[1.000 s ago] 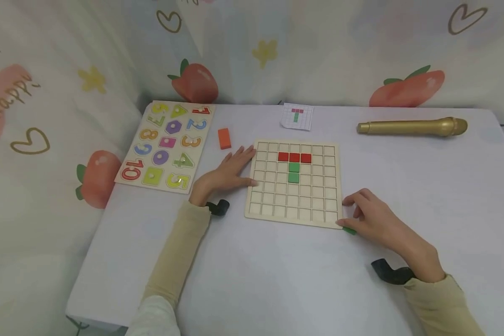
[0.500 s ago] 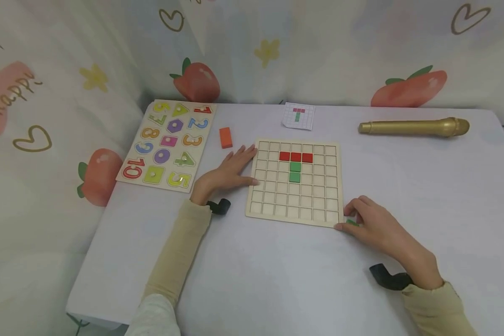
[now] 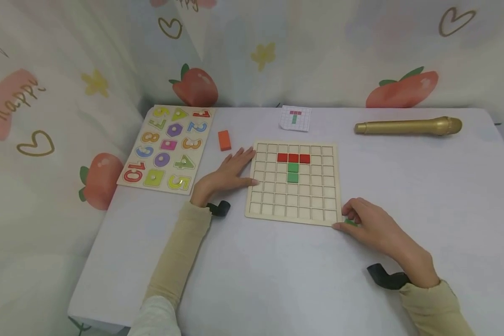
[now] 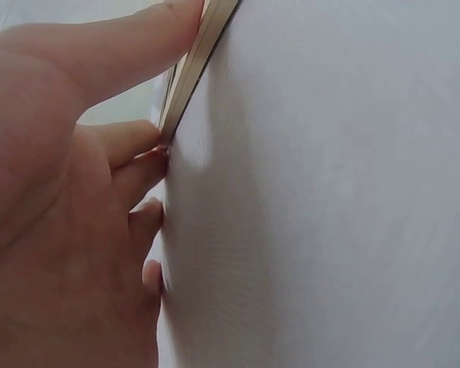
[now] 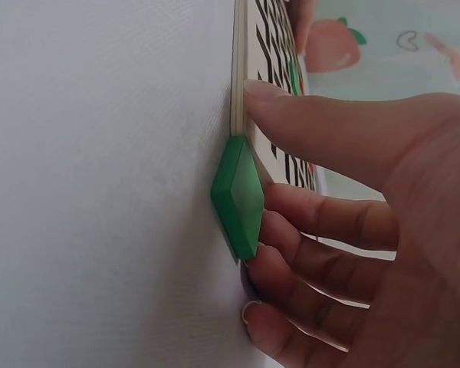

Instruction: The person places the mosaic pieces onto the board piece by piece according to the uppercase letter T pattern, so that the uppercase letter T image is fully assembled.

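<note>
A square wooden grid board (image 3: 275,199) lies on the white table, with three red tiles (image 3: 293,158) in a row and two green tiles (image 3: 292,172) below the middle one. My left hand (image 3: 227,175) rests spread at the board's left edge, its thumb on the rim. At the near right corner my right hand (image 3: 375,228) grips the board between its thumb, pressed on the rim, and curled fingers at the side. A loose green tile (image 5: 239,199) touches that corner, between thumb and fingers; in the head view it is mostly hidden.
A number puzzle board (image 3: 164,149) lies at the far left, with an orange block (image 3: 224,140) beside it. Behind the grid board is a pattern card (image 3: 295,118) showing a red and green T. A gold microphone (image 3: 408,126) lies at the back right.
My right hand has shifted slightly towards the near side, its thumb now lower on the board's corner. The loose green tile shows between thumb and fingers instead of below the thumb. My left hand stays.
</note>
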Motion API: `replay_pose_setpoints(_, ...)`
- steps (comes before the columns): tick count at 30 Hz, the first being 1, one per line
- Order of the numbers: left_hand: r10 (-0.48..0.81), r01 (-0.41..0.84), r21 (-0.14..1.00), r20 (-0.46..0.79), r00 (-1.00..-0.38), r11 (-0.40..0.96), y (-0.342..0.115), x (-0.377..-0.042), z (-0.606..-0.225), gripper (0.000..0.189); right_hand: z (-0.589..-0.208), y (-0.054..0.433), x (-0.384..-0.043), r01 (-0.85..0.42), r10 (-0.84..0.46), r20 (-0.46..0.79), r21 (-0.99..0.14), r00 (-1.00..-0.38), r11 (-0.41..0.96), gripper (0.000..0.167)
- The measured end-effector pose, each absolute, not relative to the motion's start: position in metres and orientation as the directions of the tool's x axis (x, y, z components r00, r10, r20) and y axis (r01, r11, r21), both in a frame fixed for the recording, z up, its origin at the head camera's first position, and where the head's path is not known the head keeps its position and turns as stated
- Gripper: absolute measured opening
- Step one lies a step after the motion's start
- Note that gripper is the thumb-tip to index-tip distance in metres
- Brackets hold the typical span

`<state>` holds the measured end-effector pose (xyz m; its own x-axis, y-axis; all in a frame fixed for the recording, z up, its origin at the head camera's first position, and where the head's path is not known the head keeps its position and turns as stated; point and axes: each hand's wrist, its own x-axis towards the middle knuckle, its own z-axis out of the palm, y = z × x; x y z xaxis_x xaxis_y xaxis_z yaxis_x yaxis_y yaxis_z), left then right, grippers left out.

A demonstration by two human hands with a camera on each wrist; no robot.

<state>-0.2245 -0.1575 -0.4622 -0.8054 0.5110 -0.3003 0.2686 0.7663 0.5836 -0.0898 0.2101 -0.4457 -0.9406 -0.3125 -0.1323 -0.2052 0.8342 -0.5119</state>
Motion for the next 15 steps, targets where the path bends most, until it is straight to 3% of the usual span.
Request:
replay_pose_setpoints(8, 0.517, 0.28, 0.575, -0.301, -0.801, 0.769, -0.157, -0.225, -0.465, 0.093, -0.449, 0.212, -0.093, -0.215, -0.317, -0.12, -0.512, -0.941, 0.832, 0.035)
replay_pose_setpoints(15, 0.515, 0.282, 0.57, -0.3, -0.803, 0.772, -0.156, -0.225, -0.462, 0.093, -0.444, 0.211, -0.106, -0.163, -0.321, -0.243, -0.505, -0.916, 0.848, 0.097)
